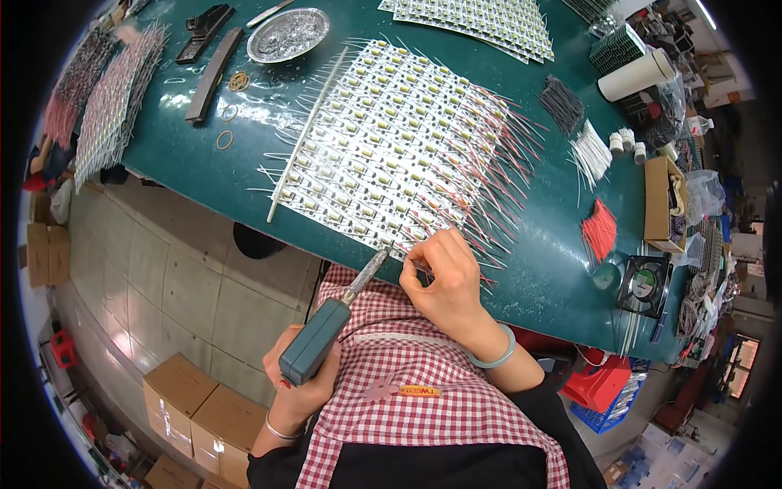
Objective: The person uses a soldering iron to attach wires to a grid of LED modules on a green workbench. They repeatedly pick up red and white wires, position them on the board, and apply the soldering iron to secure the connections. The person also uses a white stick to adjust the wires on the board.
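My left hand (303, 376) is wrapped round the green handle of a soldering iron (316, 341). Its metal barrel points up and right, and the tip meets the near corner of a large panel of white circuit boards (366, 155). Right beside that tip, the thumb and fingers of my right hand (450, 279) are pinched on a thin wire, mostly hidden by the fingers. Rows of small yellow parts cover the panel. Red and white wires (509, 155) fan out from its right side, and a pale rod (308, 134) lies along its left side.
On the green table (538, 277) lie bundles of black wires (560, 104), white wires (590, 155) and red wires (600, 231). A small fan (643, 285) sits at the right. Farther back are a foil dish (288, 36) and more panels (481, 24). Cardboard boxes (181, 399) stand on the floor.
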Demonstrator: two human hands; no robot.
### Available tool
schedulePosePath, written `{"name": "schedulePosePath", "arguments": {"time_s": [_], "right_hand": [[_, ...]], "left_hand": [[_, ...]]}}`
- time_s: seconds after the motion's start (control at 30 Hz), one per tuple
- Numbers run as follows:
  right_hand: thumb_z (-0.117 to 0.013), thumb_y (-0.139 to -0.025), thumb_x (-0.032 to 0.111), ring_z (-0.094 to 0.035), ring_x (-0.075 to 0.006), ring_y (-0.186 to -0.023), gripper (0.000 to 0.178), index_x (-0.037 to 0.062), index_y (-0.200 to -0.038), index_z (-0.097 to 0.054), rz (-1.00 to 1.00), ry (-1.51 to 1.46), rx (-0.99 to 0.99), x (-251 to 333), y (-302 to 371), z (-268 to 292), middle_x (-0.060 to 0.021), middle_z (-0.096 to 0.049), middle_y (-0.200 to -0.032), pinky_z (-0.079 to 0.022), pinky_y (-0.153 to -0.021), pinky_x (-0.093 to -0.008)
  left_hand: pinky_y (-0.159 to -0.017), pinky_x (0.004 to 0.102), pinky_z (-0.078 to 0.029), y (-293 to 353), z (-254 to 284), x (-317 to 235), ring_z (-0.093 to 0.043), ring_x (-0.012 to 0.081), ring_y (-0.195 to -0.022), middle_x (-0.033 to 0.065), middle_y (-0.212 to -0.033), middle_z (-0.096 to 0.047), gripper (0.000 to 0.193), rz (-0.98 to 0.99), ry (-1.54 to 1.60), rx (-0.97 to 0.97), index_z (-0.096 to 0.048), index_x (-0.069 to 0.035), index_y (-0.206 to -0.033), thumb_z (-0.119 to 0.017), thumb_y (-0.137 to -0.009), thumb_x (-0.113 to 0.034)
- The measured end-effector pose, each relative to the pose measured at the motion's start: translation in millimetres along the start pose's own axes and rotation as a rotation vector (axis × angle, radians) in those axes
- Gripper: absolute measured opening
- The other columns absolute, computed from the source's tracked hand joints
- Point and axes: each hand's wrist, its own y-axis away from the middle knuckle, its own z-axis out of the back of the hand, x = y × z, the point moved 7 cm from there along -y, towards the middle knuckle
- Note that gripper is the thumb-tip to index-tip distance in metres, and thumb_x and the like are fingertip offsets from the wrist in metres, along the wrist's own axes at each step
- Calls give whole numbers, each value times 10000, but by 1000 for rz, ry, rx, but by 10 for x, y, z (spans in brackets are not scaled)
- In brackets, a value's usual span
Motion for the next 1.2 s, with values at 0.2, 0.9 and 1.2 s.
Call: {"name": "schedulePosePath", "arguments": {"time_s": [0.2, 0.9, 1.2], "right_hand": [[-748, -685, -38, -561, -310, -760, 219, 46, -798, -582, 1, 11, 2, 11, 7, -11, -106, -557, -817, -464, -665, -419], [-757, -829, 16, -605, -343, -878, 147, 22, -934, -654, -73, -29, 189, 114, -136, 231, -140, -612, -917, -498, -781, -434], [-796, -878, 202, -365, -468, -1453, 661, 38, -1464, -539, -5, 249, 258, -15, -414, 280, -255, -395, -1583, -330, -1162, -577]], "left_hand": [[-597, 293, -516, 8, 20, 15, -666, 210, -660, 120, -836, -687, 148, -36, 10, -18, -721, 47, -900, -784, -766, 37], [-463, 262, -419, -1019, 936, 659, -563, 133, -559, 126, -913, -684, 250, 271, 771, -441, -668, 73, -1063, -735, -829, 16], [-441, 203, -439, -2636, 1602, 1895, -568, 118, -543, 124, -859, -678, 238, 573, 1017, -278, -671, 60, -986, -767, -936, -152]]}}
